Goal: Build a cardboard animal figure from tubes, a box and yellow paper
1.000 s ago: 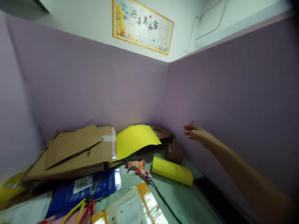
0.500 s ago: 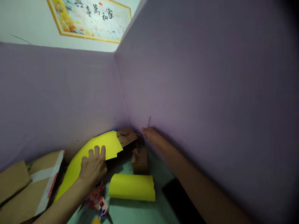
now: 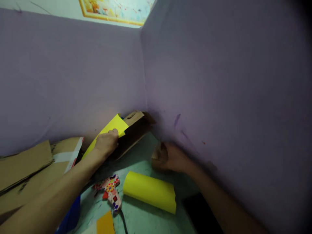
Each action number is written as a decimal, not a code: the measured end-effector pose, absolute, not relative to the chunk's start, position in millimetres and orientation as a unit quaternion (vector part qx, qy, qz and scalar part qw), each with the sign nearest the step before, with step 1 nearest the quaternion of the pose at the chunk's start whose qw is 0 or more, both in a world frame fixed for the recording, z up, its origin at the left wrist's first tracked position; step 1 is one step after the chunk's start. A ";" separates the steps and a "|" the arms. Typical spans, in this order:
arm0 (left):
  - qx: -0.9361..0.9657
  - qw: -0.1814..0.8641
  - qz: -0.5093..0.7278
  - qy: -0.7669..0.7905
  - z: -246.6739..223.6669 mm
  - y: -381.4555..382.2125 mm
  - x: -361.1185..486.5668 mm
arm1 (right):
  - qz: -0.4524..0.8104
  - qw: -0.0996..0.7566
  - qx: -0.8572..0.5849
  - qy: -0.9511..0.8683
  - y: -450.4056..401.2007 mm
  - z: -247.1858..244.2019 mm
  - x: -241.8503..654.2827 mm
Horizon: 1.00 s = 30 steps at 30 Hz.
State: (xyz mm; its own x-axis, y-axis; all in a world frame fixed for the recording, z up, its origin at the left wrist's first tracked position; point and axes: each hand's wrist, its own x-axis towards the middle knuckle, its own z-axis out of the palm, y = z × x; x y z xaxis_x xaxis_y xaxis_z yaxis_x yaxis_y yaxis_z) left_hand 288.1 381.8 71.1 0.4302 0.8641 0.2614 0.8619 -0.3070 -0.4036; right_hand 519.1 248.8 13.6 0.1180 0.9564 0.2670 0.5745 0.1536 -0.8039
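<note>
My left hand (image 3: 107,143) is closed on the edge of a yellow sheet (image 3: 114,125), which leans over brown cardboard near the wall. Beside that sheet an open brown cardboard box (image 3: 134,138) lies tilted in the corner. My right hand (image 3: 176,158) has its fingers around a small brown cardboard box (image 3: 158,161) by the right wall; part of the box is hidden by the hand. Between my arms a curled yellow sheet (image 3: 149,191) lies on the green surface. Left of it lies a patterned pink glue gun (image 3: 112,191) with a dark cord.
Flattened cardboard (image 3: 29,165) with white tape is stacked at the left. Something blue (image 3: 71,216) shows under my left arm. An orange-and-white piece (image 3: 104,224) and a black flat object (image 3: 202,213) lie in front. Purple walls (image 3: 219,81) meet in the corner.
My right hand has come down from the wall and taken hold of the small box. My left hand has closed on the yellow sheet's edge and bent it. The view has tipped downward.
</note>
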 end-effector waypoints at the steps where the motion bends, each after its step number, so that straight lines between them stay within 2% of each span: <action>1: -0.808 0.246 -0.001 -0.536 75.8 384.2 282.0 | 0.196 0.416 -0.630 -0.626 245.9 17.3 519.6; 5: -0.813 0.235 -0.008 -0.532 83.4 390.7 266.1 | 0.121 0.352 -0.680 -0.632 237.2 29.1 519.8; 14: -0.823 0.220 -0.023 -0.523 52.6 388.5 288.9 | 0.152 0.268 -0.681 -0.664 269.9 11.5 482.0; 21: -0.807 0.218 -0.028 -0.548 45.1 389.2 301.1 | 0.105 0.196 -0.755 -0.616 295.8 -2.1 497.9; 30: -0.802 0.213 -0.025 -0.558 38.2 385.4 307.0 | 0.070 0.169 -0.755 -0.630 290.6 -4.1 509.7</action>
